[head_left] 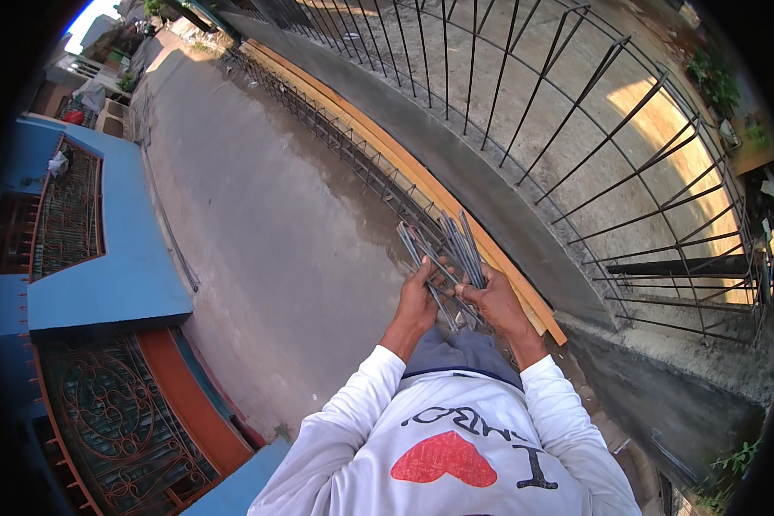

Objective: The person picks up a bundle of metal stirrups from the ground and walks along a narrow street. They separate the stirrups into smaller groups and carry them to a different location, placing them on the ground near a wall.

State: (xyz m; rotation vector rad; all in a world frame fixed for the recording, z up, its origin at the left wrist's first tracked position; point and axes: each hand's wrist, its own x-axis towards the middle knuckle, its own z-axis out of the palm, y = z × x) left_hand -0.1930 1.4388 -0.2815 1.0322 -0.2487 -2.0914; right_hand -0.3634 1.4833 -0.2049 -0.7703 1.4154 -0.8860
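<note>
In front of my waist, my left hand is closed round a few thin grey steel rods, which cross at uneven angles and poke out below the fingers. Close beside it on the right, my right hand grips a thicker bundle of similar steel rods, their ends pointing up and away from me. The two hands nearly touch, and some rods run between them. Parts of the rods are hidden behind my fingers.
Along a low concrete wall lie long wooden planks and a rebar cage. Upright rebar rises from the wall at right. A grey paved lane stretches ahead. Blue walls with a metal gate stand at left.
</note>
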